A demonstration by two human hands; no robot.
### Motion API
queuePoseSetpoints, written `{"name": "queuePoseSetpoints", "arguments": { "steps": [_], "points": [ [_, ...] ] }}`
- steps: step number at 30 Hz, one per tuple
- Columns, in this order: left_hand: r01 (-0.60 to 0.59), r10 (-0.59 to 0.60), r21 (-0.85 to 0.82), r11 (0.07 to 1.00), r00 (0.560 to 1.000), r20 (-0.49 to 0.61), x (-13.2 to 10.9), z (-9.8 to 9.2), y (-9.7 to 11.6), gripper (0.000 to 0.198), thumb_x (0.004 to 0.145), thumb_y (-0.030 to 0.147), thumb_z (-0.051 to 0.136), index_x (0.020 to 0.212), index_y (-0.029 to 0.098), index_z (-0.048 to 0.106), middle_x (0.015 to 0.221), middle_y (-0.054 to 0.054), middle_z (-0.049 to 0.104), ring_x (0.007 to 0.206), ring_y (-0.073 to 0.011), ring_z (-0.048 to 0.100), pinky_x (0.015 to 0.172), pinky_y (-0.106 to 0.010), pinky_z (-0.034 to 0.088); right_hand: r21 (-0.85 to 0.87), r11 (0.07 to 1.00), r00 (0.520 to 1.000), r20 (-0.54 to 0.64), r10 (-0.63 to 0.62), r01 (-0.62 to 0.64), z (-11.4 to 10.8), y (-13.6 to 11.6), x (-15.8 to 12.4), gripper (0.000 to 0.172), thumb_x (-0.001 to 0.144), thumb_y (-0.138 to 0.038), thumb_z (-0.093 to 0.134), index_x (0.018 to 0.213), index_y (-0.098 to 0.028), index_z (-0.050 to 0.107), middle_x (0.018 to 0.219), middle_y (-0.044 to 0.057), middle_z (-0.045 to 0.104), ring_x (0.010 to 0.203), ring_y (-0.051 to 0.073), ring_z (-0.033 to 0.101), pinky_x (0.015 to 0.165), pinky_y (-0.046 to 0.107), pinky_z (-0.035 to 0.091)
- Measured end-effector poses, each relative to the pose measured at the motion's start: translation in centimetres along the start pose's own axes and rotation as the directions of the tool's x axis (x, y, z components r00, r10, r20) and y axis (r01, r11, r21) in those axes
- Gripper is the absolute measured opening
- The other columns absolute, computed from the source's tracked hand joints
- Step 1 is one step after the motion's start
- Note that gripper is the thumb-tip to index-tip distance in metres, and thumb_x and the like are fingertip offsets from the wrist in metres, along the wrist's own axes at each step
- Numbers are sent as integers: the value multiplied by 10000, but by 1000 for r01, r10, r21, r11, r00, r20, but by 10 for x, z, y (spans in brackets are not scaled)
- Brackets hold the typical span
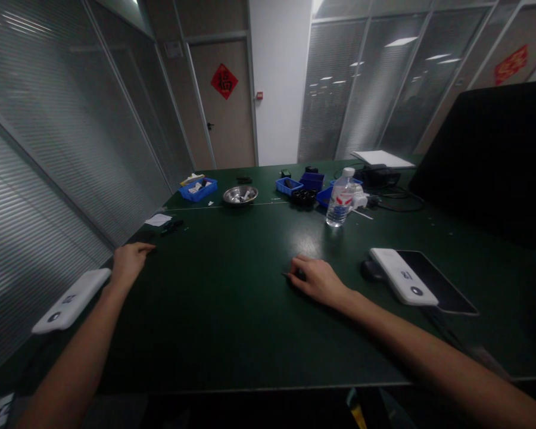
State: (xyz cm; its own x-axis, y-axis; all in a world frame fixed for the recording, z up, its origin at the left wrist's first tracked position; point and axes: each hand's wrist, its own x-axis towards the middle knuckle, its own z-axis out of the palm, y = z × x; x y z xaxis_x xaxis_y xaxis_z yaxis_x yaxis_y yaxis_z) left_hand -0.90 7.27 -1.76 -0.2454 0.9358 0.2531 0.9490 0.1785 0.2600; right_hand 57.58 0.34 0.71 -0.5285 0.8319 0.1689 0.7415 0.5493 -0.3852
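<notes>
My right hand [317,279] rests on the dark green table, fingers curled round a small dark object whose thin tip [286,274] pokes out to the left; its kind is too dim to make out. At the table's left side my left hand [129,262] lies with a finger stretched to the right, and I see nothing held in it. Just beyond that hand are a dark flat item [145,236], a small black object [173,227] and a white paper [158,220].
A water bottle [339,199] stands right of centre. Farther back are a metal bowl [240,195], a blue basket [199,189], a smaller blue tray [288,186] and cables [399,202]. White display devices lie left [71,301] and right [404,277], near a dark monitor [495,155].
</notes>
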Motion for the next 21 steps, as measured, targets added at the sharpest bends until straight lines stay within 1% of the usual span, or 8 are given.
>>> {"name": "queuePoseSetpoints", "arguments": {
  "steps": [2, 4, 7, 9, 12, 14, 18, 21],
  "points": [
    [66, -66, -5, 998, 998, 0, 2, -1, -2, 288, 947, 276, 579, 1143, 169, 761, 1147, -25, 766, 1009, -237, 679, 917, -314, 501, 0, 1000, 1000, 0, 2, -2, 0, 0, 0, 80, 967, -276, 621, 975, -197, 635, 965, 31, 633, 784, 154, 601, 678, 251, 394],
    [126, -126, -10, 992, 992, 14, 5, -2, -4, 295, 935, 311, 604, 1146, 173, 758, 1107, -17, 776, 923, -221, 685, 821, -289, 507, 0, 1000, 1000, 5, 4, -4, 1, 1, 1, 82, 966, -276, 623, 970, -195, 634, 963, 30, 631, 784, 152, 600, 676, 250, 391],
    [170, -170, -15, 985, 985, 37, 9, -3, -7, 302, 921, 325, 624, 1144, 170, 756, 1088, -19, 780, 851, -201, 680, 745, -270, 494, 0, 1000, 1000, 9, 7, -7, 1, 2, 1, 90, 964, -283, 627, 969, -194, 637, 965, 29, 631, 781, 150, 599, 670, 250, 389],
    [165, -164, -17, 986, 986, 39, 10, -2, -8, 305, 921, 327, 622, 1142, 165, 755, 1119, -32, 771, 881, -203, 676, 763, -272, 492, -4, 1000, 1000, 6, 8, -8, 2, 3, 1, 88, 963, -282, 627, 969, -195, 638, 966, 30, 631, 781, 151, 599, 672, 253, 392],
    [116, -116, -8, 993, 993, 22, 10, 1, -7, 295, 928, 314, 607, 1133, 159, 753, 1233, -60, 727, 1029, -222, 650, 882, -295, 481, -3, 1000, 1000, 4, 4, -4, 2, 2, 1, 92, 967, -288, 623, 968, -196, 636, 968, 32, 632, 774, 150, 597, 673, 255, 399],
    [70, -70, 5, 998, 997, 14, 8, 2, -5, 293, 939, 295, 579, 1123, 148, 754, 1269, -80, 703, 1097, -238, 628, 949, -318, 461, 3, 1000, 1000, 0, -3, 3, 1, 2, 0, 99, 971, -295, 618, 969, -197, 632, 969, 30, 631, 770, 148, 596, 676, 255, 404],
    [-3, 3, 37, 999, 1000, 11, 5, 2, -1, 311, 944, 261, 528, 1134, 146, 747, 1262, -100, 691, 1134, -269, 620, 1010, -358, 442, 4, 1000, 1000, -4, -1, 1, 1, 1, -1, 93, 970, -293, 620, 965, -201, 631, 965, 25, 629, 775, 149, 599, 681, 257, 410],
    [-13, 13, 56, 998, 1000, 0, 4, 2, 1, 361, 947, 280, 499, 1207, 145, 709, 1246, -124, 688, 1113, -295, 631, 989, -386, 462, 7, 1000, 1000, 5, 6, -6, -1, 1, 0, 89, 967, -290, 625, 966, -202, 636, 972, 27, 633, 775, 150, 600, 680, 258, 412]
  ]
}}
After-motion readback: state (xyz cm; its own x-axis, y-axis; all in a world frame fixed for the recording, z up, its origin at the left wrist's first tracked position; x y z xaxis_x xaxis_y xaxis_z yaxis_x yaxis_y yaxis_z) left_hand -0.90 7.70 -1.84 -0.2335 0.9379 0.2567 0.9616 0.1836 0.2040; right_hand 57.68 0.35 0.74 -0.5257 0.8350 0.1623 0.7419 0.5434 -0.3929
